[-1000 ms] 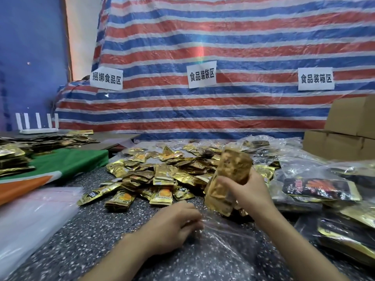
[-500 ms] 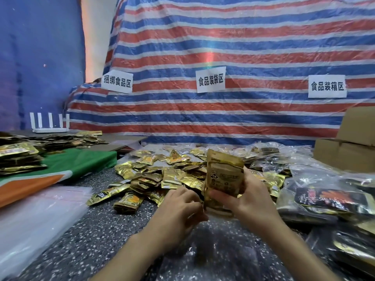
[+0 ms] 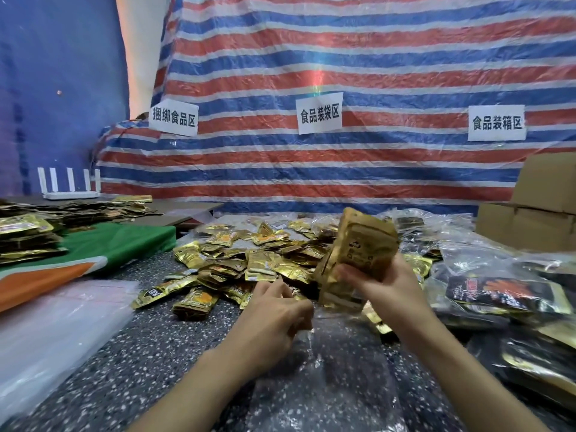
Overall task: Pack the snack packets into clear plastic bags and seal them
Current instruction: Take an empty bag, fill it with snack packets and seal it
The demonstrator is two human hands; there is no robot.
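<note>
**Bundle in hand, bag not yet filled**

Speckled dark countertop (image 3: 140, 353) below a striped tarp (image 3: 343, 169) carries the work. The right hand (image 3: 392, 294) clamps a stack of gold foil snack packets (image 3: 358, 254) just above the flat clear plastic bag (image 3: 327, 385), whose mouth the left hand (image 3: 274, 313) seems to pinch. Filled clear bags (image 3: 498, 291) lie to the right. A loose pile of gold packets (image 3: 249, 263) waits beyond, so I judge most of the packing and sealing is left to do.
</note>
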